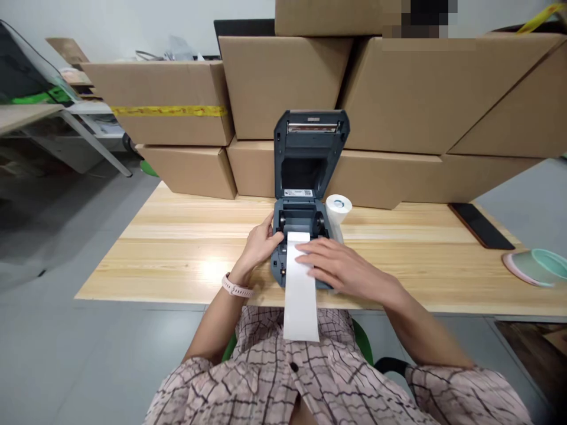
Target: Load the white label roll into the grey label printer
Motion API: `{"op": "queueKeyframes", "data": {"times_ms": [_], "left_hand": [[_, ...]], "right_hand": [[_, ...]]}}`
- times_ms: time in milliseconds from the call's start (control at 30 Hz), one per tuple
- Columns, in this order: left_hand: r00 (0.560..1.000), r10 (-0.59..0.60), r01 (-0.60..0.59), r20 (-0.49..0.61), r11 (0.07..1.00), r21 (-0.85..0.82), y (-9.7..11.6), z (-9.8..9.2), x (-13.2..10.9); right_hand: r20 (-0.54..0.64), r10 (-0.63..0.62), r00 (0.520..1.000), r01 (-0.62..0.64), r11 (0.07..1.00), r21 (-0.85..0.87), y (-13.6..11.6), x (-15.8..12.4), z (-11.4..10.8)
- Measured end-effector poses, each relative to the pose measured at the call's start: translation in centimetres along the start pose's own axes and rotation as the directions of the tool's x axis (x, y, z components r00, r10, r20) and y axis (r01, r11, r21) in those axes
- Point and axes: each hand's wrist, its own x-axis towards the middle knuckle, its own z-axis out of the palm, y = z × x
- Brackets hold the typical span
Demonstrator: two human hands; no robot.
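Note:
A dark grey label printer [279,260] sits near the table's front edge with its lid [283,159] raised. From its inside a strip of white label paper [301,307] runs out over the front and hangs past the table edge. My left hand [260,243] holds the printer's left side, thumb on the upper rim and fingers along the outer wall. Across the strip lies my right hand [336,265], palm down with fingers stretched out and slightly apart, their tips on the paper. A white label roll [338,205] stands just right of the printer.
Stacked cardboard boxes [283,82] line the back of the wooden table [212,236]. Toward the right end lie a dark phone [482,225] and a mint-green cup [543,265] on a pink base. Another desk [26,115] stands at far left.

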Motion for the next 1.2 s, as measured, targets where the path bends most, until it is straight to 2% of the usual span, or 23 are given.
{"op": "queueKeyframes", "data": {"times_ms": [100, 200, 300, 400, 500, 767, 1067, 1133, 1200], "left_hand": [[1.000, -0.013, 0.013, 0.007, 1.000, 0.007, -0.1, 0.0, 0.0], [1.000, -0.002, 0.002, -0.002, 1.000, 0.005, -0.3, 0.0, 0.1], [1.000, 0.007, -0.007, -0.009, 1.000, -0.002, -0.5, 0.0, 0.2], [1.000, 0.016, -0.017, -0.013, 0.999, -0.030, -0.6, 0.1, 0.2], [1.000, 0.012, -0.013, -0.019, 0.999, -0.048, -0.5, 0.1, 0.1], [1.000, -0.001, 0.000, -0.023, 0.999, -0.045, -0.3, 0.0, 0.1], [1.000, -0.009, 0.009, -0.009, 0.998, -0.063, -0.1, 0.0, -0.1], [1.000, -0.005, 0.005, -0.005, 0.998, -0.057, 0.1, -0.1, -0.1], [1.000, -0.002, 0.002, -0.001, 0.999, -0.042, 0.3, -0.3, 0.0]], "right_hand": [[0.050, -0.033, 0.998, 0.036, 0.998, -0.054, -1.4, -2.7, 0.4], [0.068, -0.019, 0.998, 0.029, 0.989, -0.142, -2.4, -4.1, 1.7], [-0.067, -0.013, 0.998, 0.000, 0.982, -0.191, -2.8, -3.9, 3.6], [-0.258, -0.092, 0.962, 0.049, 0.984, -0.170, -2.5, -3.2, 5.0], [-0.327, -0.112, 0.938, 0.082, 0.991, -0.103, -1.9, -3.1, 5.3], [-0.288, -0.068, 0.955, 0.075, 0.997, 0.013, -1.0, -4.1, 4.7], [-0.256, -0.041, 0.966, 0.055, 0.997, 0.048, -0.9, -4.3, 5.1], [-0.204, -0.032, 0.978, 0.045, 0.997, 0.060, -1.2, -4.5, 4.4], [-0.111, -0.058, 0.992, 0.070, 0.992, 0.105, -1.4, -4.7, 2.8]]}}
